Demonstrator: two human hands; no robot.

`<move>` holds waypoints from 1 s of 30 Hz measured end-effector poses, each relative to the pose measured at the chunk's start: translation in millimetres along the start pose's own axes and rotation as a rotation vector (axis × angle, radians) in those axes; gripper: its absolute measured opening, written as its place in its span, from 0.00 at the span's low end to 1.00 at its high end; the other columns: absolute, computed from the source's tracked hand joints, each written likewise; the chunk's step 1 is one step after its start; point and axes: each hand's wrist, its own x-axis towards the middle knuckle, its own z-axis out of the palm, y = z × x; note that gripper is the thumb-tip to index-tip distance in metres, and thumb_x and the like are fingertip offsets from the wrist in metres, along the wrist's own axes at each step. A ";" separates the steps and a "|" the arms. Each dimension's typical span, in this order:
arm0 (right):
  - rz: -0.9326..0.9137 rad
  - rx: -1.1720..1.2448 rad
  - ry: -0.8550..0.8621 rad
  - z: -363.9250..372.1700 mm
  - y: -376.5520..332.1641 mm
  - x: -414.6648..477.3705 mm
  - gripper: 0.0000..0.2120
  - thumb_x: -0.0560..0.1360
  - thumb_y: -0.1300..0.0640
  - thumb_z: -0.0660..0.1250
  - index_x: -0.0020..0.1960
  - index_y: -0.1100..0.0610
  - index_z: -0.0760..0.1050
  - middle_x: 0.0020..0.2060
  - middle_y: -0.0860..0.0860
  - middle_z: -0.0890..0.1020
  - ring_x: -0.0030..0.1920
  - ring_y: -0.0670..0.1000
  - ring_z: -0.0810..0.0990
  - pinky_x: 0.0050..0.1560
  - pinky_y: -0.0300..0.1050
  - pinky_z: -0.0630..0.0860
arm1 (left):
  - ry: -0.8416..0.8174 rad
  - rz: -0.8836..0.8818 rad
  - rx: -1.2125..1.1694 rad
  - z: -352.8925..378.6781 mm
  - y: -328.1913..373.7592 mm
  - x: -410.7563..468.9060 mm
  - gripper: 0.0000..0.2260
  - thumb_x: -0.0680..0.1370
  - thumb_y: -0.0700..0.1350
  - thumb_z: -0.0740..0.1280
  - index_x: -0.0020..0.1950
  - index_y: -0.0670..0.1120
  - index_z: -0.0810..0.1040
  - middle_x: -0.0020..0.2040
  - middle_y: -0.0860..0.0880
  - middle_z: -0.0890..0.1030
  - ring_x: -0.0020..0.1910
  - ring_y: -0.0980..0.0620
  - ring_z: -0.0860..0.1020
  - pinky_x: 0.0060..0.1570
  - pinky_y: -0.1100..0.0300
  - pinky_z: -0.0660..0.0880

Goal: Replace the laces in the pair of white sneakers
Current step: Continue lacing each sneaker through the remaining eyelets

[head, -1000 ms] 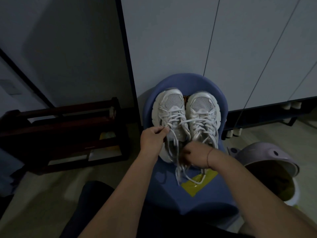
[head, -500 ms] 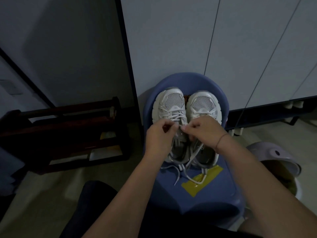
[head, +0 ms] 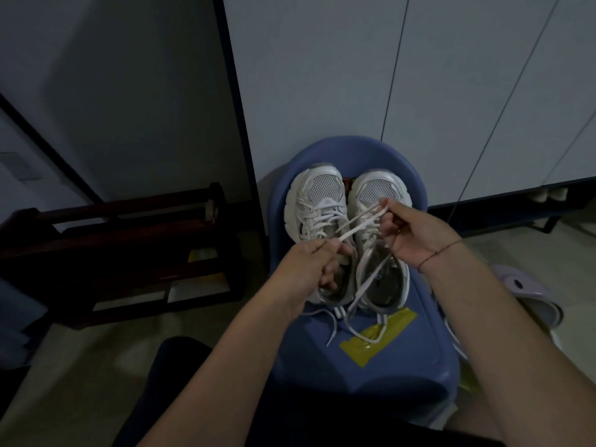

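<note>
1. White mesh sneakers, a pair, stand side by side on a blue plastic chair, toes towards the pale cabinet doors behind it.
2. One sneaker sits on the left hand's side and the other sneaker just beside it, their inner edges nearly touching.
3. The left hand hovers over the heel end of the first sneaker, its fingers curled, thumb and forefinger pinching a white lace.
4. The right hand is raised above the second sneaker, with its fingers curled and the same lace held at its fingertips.
5. Between the two hands the lace runs taut in two close strands, slanting up from left hand to right hand.
6. More lace drops from the right hand across the open mouth of the second sneaker and down to the seat.
7. Loose lace ends lie on the seat in front of the heels, one across a yellow tape patch.
8. Which sneaker's eyelets the held lace threads through cannot be told.
9. A dark wooden rack stands on the floor well left of the chair, and a lavender bin sits close by on its right.
</note>
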 end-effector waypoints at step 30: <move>-0.166 -0.445 0.019 2.1 20.3 -4.5 0.11 0.79 0.64 0.61 0.39 0.62 0.78 0.27 0.51 0.73 0.22 0.42 0.67 0.23 0.32 0.65 | 0.090 0.034 0.186 3.0 -2.9 7.0 0.14 0.84 0.42 0.58 0.44 0.43 0.79 0.26 0.53 0.67 0.23 0.59 0.65 0.33 0.64 0.71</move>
